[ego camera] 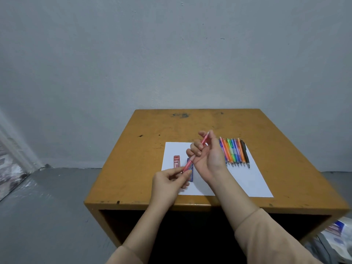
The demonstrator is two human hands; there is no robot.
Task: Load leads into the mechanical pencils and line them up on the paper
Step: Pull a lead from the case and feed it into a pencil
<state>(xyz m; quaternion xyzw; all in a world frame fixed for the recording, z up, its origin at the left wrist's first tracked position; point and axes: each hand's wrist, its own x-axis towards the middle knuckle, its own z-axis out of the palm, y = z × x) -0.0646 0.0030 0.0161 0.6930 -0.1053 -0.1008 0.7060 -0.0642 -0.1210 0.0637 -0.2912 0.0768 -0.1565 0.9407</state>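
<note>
on the wooden table (144, 168) against the grey wall (133, 54), a white sheet of paper (245, 180) lies flat, its long side running toward the person. above the paper both hands work on one pink pencil (196, 151). the pencil slants from about 7 o'clock up to 1 o'clock, lifted off the sheet. the right hand (209, 157) is curled around the pencil's upper half, fingers wrapped closed on the barrel, palm turned toward the person, top end of the pencil poking out past the fingers. the left hand (169, 181) pinches the lower end between thumb and fingertips, other fingers loosely folded; cannot tell if it also holds a lead, too small to see. under the hands, at the paper's 10 o'clock part, a red lead case (176, 161) lies flat, marked 2b, and just beside it at 3 o'clock a blue lead case (191, 173), partly hidden by the pencil and the left fingers. at the paper's 1 o'clock corner a row of pencils (234, 152) lies side by side, touching or nearly so, tips pointing toward the person: orange, green, blue, purple shades, with a black pencil (245, 153) at the far 3 o'clock end of the row. the row's near side is partly covered by the right hand. beige sleeves (266, 235) cover both forearms. at the floor's 4 o'clock, beside the table, blurred bags or packets (337, 231).
</note>
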